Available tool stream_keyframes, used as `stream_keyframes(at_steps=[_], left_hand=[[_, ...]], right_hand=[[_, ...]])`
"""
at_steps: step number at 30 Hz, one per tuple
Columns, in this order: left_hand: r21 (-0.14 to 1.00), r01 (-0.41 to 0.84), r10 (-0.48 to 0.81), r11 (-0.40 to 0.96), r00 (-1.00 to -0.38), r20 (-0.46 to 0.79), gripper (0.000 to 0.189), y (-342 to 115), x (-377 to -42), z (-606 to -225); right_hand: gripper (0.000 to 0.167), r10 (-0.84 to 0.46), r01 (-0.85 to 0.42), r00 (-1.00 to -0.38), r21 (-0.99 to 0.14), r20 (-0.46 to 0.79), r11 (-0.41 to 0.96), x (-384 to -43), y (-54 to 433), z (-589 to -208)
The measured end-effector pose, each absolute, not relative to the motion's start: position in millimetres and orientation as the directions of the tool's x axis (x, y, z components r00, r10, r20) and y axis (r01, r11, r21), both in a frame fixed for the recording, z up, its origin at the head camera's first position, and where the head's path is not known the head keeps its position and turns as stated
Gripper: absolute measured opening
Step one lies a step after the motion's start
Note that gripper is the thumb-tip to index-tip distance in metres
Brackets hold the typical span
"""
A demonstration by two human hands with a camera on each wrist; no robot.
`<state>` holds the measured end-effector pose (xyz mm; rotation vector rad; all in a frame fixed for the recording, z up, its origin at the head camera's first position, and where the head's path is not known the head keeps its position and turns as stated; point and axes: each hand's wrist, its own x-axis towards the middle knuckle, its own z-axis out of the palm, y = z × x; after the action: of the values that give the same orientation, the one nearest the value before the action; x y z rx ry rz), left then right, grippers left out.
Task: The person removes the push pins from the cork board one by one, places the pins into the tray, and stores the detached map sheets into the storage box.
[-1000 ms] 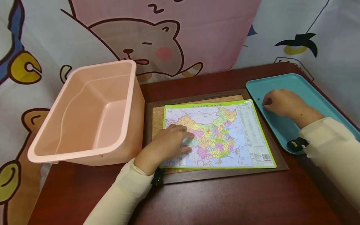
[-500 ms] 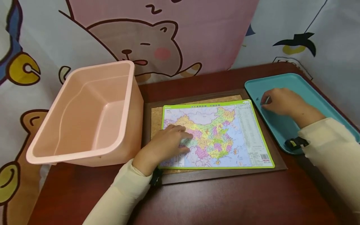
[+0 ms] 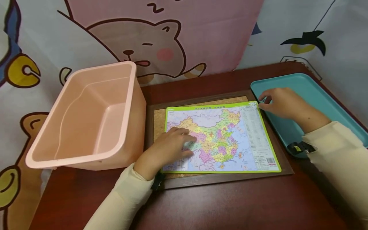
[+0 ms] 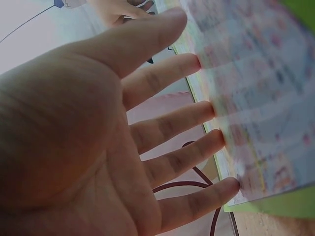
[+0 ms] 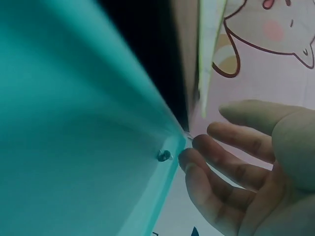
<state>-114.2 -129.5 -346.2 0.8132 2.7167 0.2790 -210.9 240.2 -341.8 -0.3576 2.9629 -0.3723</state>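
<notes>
A green-bordered map sheet (image 3: 212,140) lies on a brown-framed cork board (image 3: 159,121). My left hand (image 3: 169,145) rests on the map's left part, its fingers spread and fingertips touching the sheet in the left wrist view. My right hand (image 3: 283,103) is over the left edge of the teal tray (image 3: 310,99), beside the map's upper right corner. Between its bent fingertips it seems to pinch a tiny pushpin (image 5: 189,136), mostly hidden, with only a glint showing. Another small clear-and-dark pin-like piece (image 5: 165,155) lies in the tray's corner.
A deep pink plastic bin (image 3: 132,127) stands at the left, close against the board. The dark red tabletop (image 3: 230,204) extends in front. Behind everything hangs a cartoon-printed cloth (image 3: 212,38). Black straps (image 3: 300,147) are at the wrists.
My right hand has moved left from inside the tray towards the map's upper right corner; a pale sliver showed between its fingers half a second ago. The left hand stays on the map.
</notes>
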Motion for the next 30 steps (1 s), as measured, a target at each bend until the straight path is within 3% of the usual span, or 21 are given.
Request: stream_keyframes(at_steps=[9,19,25,30], left_hand=[[0.268,0.5,0.557,0.824,-0.803,-0.214,0.046,-130.4,-113.3,-343.9],[0.269,0.498,0.556,0.824,-0.802,-0.218,0.046,-130.7,-113.1,-344.7],[0.276,0.496,0.556,0.823,-0.801,-0.221,0.047,-130.4,-113.3,-344.3],[0.28,0.494,0.556,0.823,-0.8,-0.226,0.047,-131.0,-113.3,-344.0]], right_hand=[[0.053,-0.309,-0.255,-0.933,-0.269,-0.183,0.929,-215.8,236.0,-341.9],[0.053,-0.278,-0.211,-0.939,-0.302,-0.201,0.93,-217.1,235.2,-346.2],[0.048,-0.267,-0.158,-0.941,-0.427,-0.209,0.89,-216.8,238.1,-342.9],[0.049,-0.242,-0.034,-0.93,-0.59,-0.276,0.806,-213.9,237.4,-340.4]])
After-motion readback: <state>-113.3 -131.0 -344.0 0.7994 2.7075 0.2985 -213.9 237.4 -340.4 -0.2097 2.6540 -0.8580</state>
